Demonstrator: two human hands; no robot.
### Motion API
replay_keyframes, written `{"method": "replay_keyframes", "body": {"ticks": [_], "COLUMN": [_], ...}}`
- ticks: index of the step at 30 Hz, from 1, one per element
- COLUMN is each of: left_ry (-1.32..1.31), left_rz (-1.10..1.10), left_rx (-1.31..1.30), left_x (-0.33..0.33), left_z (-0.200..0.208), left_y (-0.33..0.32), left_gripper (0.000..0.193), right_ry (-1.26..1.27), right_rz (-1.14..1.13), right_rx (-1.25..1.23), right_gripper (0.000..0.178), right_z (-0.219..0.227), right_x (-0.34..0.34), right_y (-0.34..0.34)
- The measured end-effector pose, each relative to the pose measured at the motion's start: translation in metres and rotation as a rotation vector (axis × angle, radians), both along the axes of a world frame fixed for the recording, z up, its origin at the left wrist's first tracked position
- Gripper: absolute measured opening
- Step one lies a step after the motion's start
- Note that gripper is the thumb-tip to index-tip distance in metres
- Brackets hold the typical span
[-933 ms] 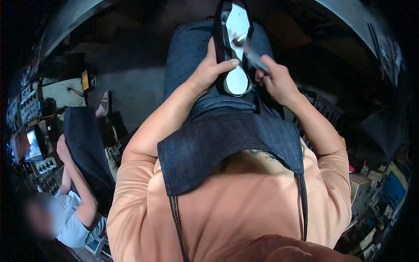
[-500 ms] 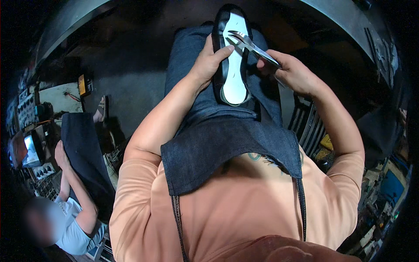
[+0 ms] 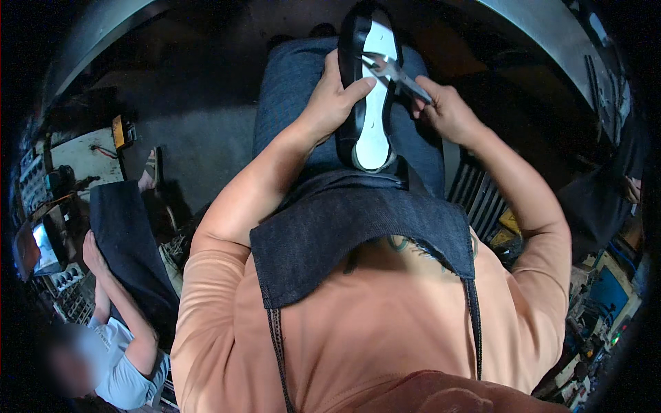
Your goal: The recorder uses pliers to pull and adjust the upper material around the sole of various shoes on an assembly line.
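Observation:
A black shoe upper on a last, sole side up [image 3: 349,127], lies lengthwise over my lap, its white insole [image 3: 372,134] facing me. My left hand [image 3: 327,103] grips its left side, the thumb pressed on the insole's edge. Closed round the handles of metal pincers [image 3: 406,81] is my right hand [image 3: 451,115], just right of the shoe. The pincers' jaws lie over the upper part of the insole, near the left edge of the black material. Blur hides whether they pinch anything.
A dark denim apron [image 3: 330,255] covers my front and legs. At the left sits another person in a pale shirt [image 3: 127,368], beside a cluttered bench with a lit screen [image 3: 47,248]. A slatted seat [image 3: 471,189] and assorted tools [image 3: 606,303] are at the right.
The pincers have swung a little and blurred, and my right hand has shifted slightly left. The shoe has moved a little to the right in the picture, still in my left hand.

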State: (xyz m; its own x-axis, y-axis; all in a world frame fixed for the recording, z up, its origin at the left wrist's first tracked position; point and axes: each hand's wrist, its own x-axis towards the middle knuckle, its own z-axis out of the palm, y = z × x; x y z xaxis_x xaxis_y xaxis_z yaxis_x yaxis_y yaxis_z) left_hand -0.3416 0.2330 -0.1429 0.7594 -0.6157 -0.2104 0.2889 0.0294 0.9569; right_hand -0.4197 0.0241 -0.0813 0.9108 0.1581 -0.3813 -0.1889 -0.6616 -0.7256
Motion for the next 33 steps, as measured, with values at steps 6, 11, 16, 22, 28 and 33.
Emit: {"method": "replay_keyframes", "body": {"ticks": [6, 11, 16, 22, 28, 33], "left_ry": [0.241, 0.332, 0.281, 0.22, 0.109, 0.188], "left_rz": [-0.047, -0.01, 0.004, 0.08, 0.004, -0.018], "left_rx": [-0.113, -0.238, -0.143, -0.028, 0.041, -0.099], "left_x": [0.013, 0.025, 0.029, 0.026, 0.016, 0.01], "left_z": [0.005, 0.012, 0.007, 0.014, 0.016, 0.009], "left_y": [0.007, -0.008, -0.015, -0.025, -0.015, -0.013], "left_gripper": [0.07, 0.063, 0.051, 0.042, 0.057, 0.073], "right_ry": [-0.01, -0.132, -0.053, -0.138, 0.069, -0.013], "right_rz": [-0.027, -0.044, -0.152, -0.313, -0.329, -0.319], "right_rx": [0.083, 0.061, 0.133, 0.293, 0.087, 0.146], "right_gripper": [0.008, 0.015, 0.017, 0.013, 0.009, 0.005], "right_z": [-0.012, -0.012, 0.006, 0.025, 0.032, 0.005], "right_x": [-0.003, -0.01, -0.026, 0.001, 0.019, 0.021], "right_y": [-0.003, 0.002, 0.002, 0.017, 0.013, 0.017]}}
